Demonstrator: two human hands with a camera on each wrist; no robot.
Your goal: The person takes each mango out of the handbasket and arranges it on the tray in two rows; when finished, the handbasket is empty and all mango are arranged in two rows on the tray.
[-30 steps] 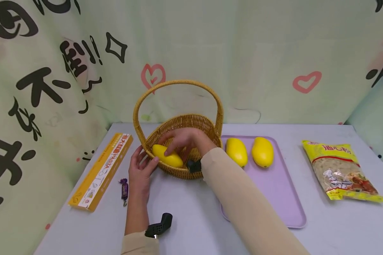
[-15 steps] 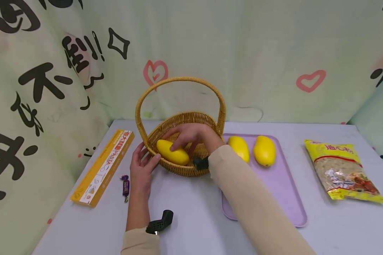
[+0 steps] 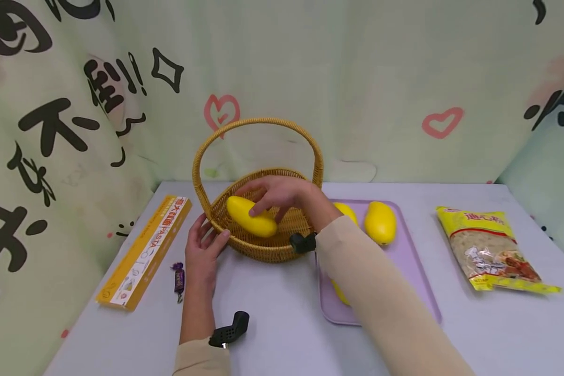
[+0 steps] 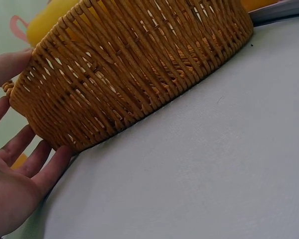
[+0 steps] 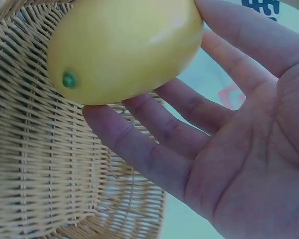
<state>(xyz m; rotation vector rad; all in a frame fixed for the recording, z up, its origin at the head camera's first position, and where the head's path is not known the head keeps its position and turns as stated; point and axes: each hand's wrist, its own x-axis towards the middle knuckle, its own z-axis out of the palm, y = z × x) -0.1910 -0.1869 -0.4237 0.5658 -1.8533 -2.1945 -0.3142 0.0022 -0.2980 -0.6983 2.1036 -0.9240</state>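
Observation:
A woven basket (image 3: 263, 248) with a tall handle stands on the table. My right hand (image 3: 263, 201) reaches in and holds a yellow mango (image 3: 251, 216) over the basket's left side, thumb above and fingers beneath it. The right wrist view shows the mango (image 5: 124, 50) against my fingers (image 5: 154, 149), with the basket wall (image 5: 35, 174) behind. My left hand (image 3: 207, 237) lies on the table with straight fingers against the basket's outer left wall. In the left wrist view those fingers (image 4: 45, 169) touch the weave of the basket (image 4: 139, 74).
A purple tray (image 3: 418, 282) right of the basket carries a mango (image 3: 379, 222) and a second mango (image 3: 347, 210) partly behind my arm. A yellow pasta box (image 3: 143, 253) and a purple candy (image 3: 179, 279) lie left. A noodle bag (image 3: 491, 248) lies right.
My right hand has carried the mango from the basket's front-left rim up and farther inside. The left hand has stayed at the basket's side.

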